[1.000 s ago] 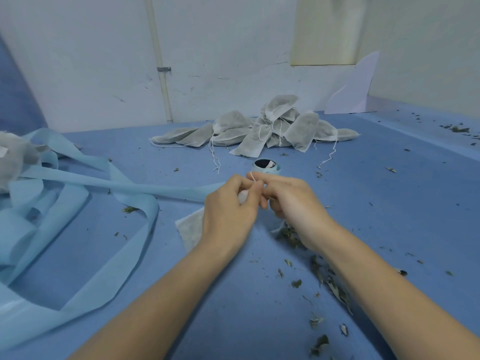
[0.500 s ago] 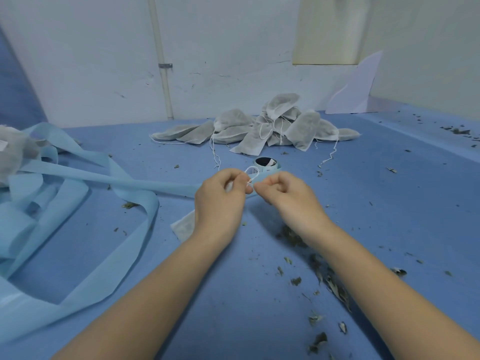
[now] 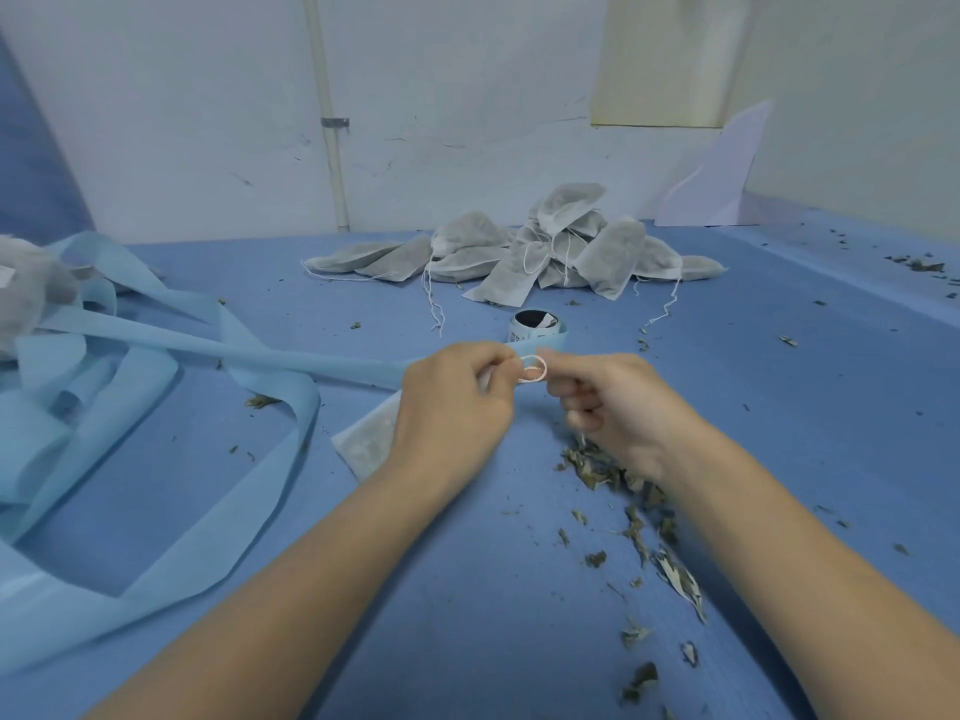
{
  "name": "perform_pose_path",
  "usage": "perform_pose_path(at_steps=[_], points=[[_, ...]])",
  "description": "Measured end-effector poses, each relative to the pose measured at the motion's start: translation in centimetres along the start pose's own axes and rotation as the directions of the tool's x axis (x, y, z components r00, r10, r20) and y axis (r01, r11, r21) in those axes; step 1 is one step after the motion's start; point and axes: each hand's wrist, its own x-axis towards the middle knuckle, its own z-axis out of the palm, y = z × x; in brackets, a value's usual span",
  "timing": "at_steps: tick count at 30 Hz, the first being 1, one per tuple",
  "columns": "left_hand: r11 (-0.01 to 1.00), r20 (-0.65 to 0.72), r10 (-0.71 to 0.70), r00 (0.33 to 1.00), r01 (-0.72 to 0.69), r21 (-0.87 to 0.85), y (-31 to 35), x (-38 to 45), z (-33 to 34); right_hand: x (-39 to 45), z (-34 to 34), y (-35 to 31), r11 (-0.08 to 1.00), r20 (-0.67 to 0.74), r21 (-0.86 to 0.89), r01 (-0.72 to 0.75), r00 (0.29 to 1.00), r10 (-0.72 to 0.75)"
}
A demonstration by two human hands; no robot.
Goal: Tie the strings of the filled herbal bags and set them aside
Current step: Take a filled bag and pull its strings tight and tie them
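Note:
A filled white herbal bag (image 3: 366,444) lies on the blue table, mostly hidden under my left hand (image 3: 452,407). Its white string (image 3: 535,368) forms a small loop between my two hands. My left hand pinches the string at the loop's left side. My right hand (image 3: 618,407) has its fingers curled and pinches the string at the loop's right side; a short end hangs below its fingers. A pile of several grey filled bags (image 3: 550,246) with loose strings lies at the back of the table.
Long light-blue fabric strips (image 3: 171,407) sprawl over the left side and run to a small roll (image 3: 537,327) just behind my hands. Loose dried herb bits (image 3: 644,522) are scattered under my right forearm. A white wall with a pipe (image 3: 327,111) stands behind.
My hands have drawn slightly apart and the string now shows as an open loop between them; earlier the fingertips were pressed close together over the bag.

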Motion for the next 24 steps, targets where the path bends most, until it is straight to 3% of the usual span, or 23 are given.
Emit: perform_pose_path(at_steps=[2, 4, 8, 11, 13, 15, 18, 21, 24], points=[[0.995, -0.054, 0.044, 0.998, -0.039, 0.093, 0.1, -0.1, 0.3, -0.3, -0.1, 0.0, 1.0, 0.014, 0.029, 0.009, 1.0, -0.01], [0.993, -0.084, 0.033, 0.996, -0.023, 0.115, 0.0, -0.2, 0.5, -0.7, 0.0, 0.2, 0.988, 0.011, -0.107, 0.112, 0.994, -0.112], [0.993, -0.053, -0.103, 0.993, 0.106, 0.056, -0.1, 0.1, 0.6, -0.9, 0.9, 1.3, 0.856, -0.135, -0.427, 0.289, 0.916, -0.377], [0.985, -0.034, -0.174, 0.984, 0.174, -0.007, -0.1, 0.3, 0.4, -0.8, 1.5, 1.7, 0.83, -0.191, -0.473, 0.295, 0.886, -0.423], [0.982, -0.033, -0.187, 0.982, 0.186, -0.022, 0.0, 0.3, 0.2, -0.8, 1.7, 1.6, 0.898, -0.2, -0.349, 0.267, 0.915, -0.35], [0.98, -0.023, -0.194, 0.981, 0.192, -0.041, -0.1, 0.2, 0.2, -0.9, 1.7, 1.4, 0.982, -0.166, -0.079, 0.173, 0.969, -0.184], [0.976, 0.002, -0.193, 0.981, 0.193, -0.099, -0.1, 0.2, 0.3, -0.8, 1.5, 1.0, 0.934, 0.006, 0.352, -0.068, 0.997, 0.071], [0.976, -0.028, -0.156, 0.987, 0.149, -0.16, -0.1, 0.0, 0.5, -0.9, 1.6, 0.7, 0.865, 0.144, 0.471, -0.172, 0.983, 0.117], [0.988, -0.119, -0.041, 0.992, 0.022, -0.156, 0.2, -0.5, 0.6, -1.1, 1.7, 0.6, 0.872, 0.15, 0.459, -0.17, 0.982, 0.112]])
